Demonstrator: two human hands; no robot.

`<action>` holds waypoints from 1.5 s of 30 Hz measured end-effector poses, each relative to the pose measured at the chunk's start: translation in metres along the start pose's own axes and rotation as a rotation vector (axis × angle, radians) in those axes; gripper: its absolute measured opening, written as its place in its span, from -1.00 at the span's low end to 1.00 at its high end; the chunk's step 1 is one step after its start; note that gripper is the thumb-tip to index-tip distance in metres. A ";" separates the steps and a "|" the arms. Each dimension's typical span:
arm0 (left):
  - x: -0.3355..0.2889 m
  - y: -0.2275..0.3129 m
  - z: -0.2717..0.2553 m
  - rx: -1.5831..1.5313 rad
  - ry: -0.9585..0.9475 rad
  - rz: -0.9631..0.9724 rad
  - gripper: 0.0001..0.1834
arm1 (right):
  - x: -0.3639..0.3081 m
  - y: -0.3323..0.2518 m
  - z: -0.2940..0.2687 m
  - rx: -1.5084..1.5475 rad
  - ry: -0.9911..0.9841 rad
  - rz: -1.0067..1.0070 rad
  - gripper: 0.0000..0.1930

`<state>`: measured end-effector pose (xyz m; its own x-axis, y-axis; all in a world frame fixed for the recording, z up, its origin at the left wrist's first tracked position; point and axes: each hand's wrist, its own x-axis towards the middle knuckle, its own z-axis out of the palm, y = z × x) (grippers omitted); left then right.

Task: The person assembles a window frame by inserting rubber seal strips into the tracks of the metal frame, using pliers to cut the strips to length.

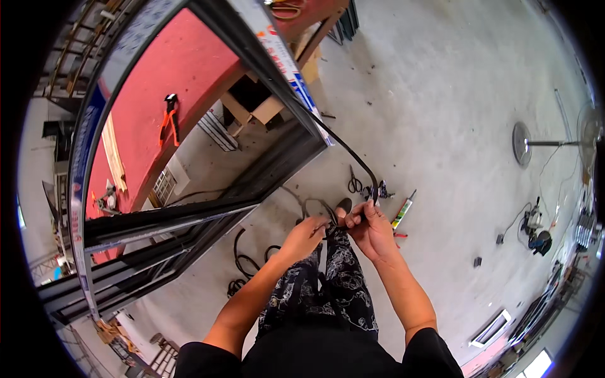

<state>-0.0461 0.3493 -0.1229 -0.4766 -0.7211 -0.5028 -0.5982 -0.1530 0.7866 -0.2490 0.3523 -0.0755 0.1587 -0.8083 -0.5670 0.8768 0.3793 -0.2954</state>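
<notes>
A black rubber sealing strip (348, 149) runs from the corner of a dark window frame (265, 69) and curves down to my right hand (373, 232). The thumb and fingers of that hand pinch it. My left hand (304, 238) is closed beside it, with a dark length of the same strip at its fingertips. Between the hands the strip bunches above my patterned trousers, and its exact path there is hard to make out. The frame leans over a red-topped table (189, 57), to the left of my hands.
Orange-handled pliers (169, 120) and a wooden strip (113, 154) lie on the table. On the floor are scissors (355, 181), a sealant tube (403, 211) and coils of black strip (242, 264). A fan (522, 143) and a power tool (535, 227) are at the right.
</notes>
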 end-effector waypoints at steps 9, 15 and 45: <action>-0.101 0.020 -0.067 0.147 0.075 0.097 -0.73 | 0.001 -0.005 0.074 -0.295 0.005 0.085 -0.59; -0.318 -0.191 -0.181 0.484 0.925 -0.613 -0.69 | 0.034 -0.144 0.054 -1.190 0.165 -0.454 -0.60; -0.597 -0.381 -0.359 -0.424 2.049 -0.215 -0.50 | 0.065 -0.173 0.010 -1.963 0.285 -0.241 -0.70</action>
<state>0.6982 0.5958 0.0064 0.9631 -0.1657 0.2121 -0.2446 -0.2102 0.9465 -0.3862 0.2291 -0.0538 -0.1024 -0.9020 -0.4193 -0.7692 0.3391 -0.5416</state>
